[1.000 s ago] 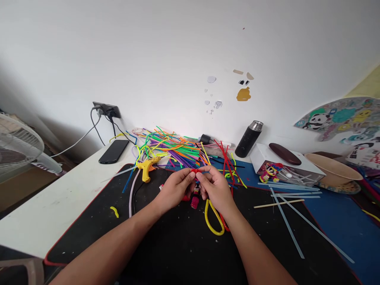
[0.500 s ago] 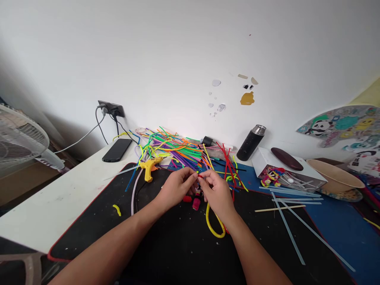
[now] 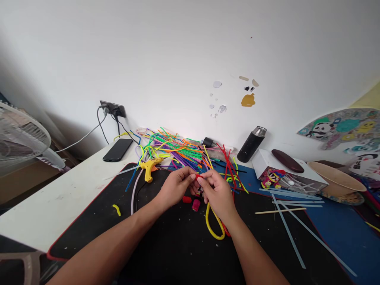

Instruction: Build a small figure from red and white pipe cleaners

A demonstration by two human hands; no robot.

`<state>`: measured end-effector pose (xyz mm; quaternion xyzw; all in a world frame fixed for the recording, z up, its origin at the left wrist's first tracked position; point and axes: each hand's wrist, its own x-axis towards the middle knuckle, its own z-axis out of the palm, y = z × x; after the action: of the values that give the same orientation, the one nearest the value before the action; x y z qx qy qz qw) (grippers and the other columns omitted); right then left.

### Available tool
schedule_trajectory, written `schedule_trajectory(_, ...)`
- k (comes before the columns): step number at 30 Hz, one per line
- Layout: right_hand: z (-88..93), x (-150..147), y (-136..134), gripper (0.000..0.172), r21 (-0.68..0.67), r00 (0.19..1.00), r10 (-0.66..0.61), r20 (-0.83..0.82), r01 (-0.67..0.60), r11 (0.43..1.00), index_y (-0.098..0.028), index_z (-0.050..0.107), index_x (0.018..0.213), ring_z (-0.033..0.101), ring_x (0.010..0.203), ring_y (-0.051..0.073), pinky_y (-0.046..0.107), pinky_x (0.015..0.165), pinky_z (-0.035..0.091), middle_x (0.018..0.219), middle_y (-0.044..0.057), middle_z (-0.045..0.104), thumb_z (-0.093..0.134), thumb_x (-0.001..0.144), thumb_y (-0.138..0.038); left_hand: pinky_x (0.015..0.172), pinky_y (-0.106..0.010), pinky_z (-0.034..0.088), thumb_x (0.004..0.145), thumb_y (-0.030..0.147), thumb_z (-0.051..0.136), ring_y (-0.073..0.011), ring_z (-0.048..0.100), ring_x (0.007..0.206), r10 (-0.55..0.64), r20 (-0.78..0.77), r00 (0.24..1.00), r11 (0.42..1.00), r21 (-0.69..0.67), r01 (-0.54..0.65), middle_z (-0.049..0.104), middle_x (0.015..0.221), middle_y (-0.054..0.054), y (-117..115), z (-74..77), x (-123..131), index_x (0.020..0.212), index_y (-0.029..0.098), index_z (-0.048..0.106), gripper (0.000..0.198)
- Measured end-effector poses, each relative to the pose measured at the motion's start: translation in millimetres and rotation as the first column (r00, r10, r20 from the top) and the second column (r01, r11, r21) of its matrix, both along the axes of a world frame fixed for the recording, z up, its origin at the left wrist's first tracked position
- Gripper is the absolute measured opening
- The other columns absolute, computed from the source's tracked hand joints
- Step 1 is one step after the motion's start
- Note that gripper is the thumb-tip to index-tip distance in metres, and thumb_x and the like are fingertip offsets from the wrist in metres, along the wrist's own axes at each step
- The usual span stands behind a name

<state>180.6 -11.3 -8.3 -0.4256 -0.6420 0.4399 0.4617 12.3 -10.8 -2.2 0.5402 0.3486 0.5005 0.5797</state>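
Red craft piece [image 3: 201, 177]: at the fingertips, between left hand [image 3: 175, 188] and right hand [image 3: 219, 194], above the black mat [image 3: 175, 241]. Dark lettering [image 3: 365, 160] at far right, too small for me to read. Both hands nearly closed, thumbs and fingers pinching the red craft piece; I see a magenta piece [image 3: 196, 205] just below them.
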Motion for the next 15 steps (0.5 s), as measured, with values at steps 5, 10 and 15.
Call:
schedule_trajectory(5, 2.8, -1.3, 1.0, 0.031, -0.102, 0.988, 0.014, -0.151, -0.030, 0.994, -0.023, 0.056, 0.096, 0.046, 0.035, 0.009, 0.021, 0.040, 0.036, 0.051, -0.011, 0.051, 0.068, 0.094, -0.052, 0.064, -0.028, 0.058, 0.082, 0.055, 0.080, -0.0146, 0.067, 0.063, 0.027, 0.116, 0.993, 0.999, -0.043, -0.022, 0.070, 0.072, -0.003, -1.1, 4.5, 2.0, 0.087, 0.015, 0.065, 0.043)
schedule_trajectory(10, 1.4, -0.2, 5.2, 0.035, -0.177, 0.978, 0.010, -0.207, -0.047, 0.983, -0.021, 0.057, 0.093, 0.045, 0.034, 0.008, 0.019, 0.039, 0.035, 0.047, -0.012, 0.046, 0.071, 0.091, -0.054, 0.062, -0.026, 0.056, 0.074, 0.047, 0.089, -0.0140, 0.065, 0.064, 0.069, 0.129, 0.989, 0.997, -0.029, -0.066, 0.069, 0.075, -0.001, 1.4, 5.8, 0.8, 0.094, 0.015, 0.064, 0.045)
schedule_trajectory(15, -3.2, -1.7, 5.1, 0.035, -0.171, 0.983, 0.030, -0.181, -0.061, 0.983, -0.021, 0.059, 0.095, 0.046, 0.034, 0.008, 0.020, 0.040, 0.036, 0.046, -0.012, 0.048, 0.073, 0.090, -0.052, 0.060, -0.024, 0.052, 0.074, 0.045, 0.089, -0.0129, 0.063, 0.066, 0.128, 0.025, 0.991, 0.991, 0.024, -0.129, 0.067, 0.075, 0.000, 3.0, 2.3, -1.9, 0.087, 0.015, 0.066, 0.039)
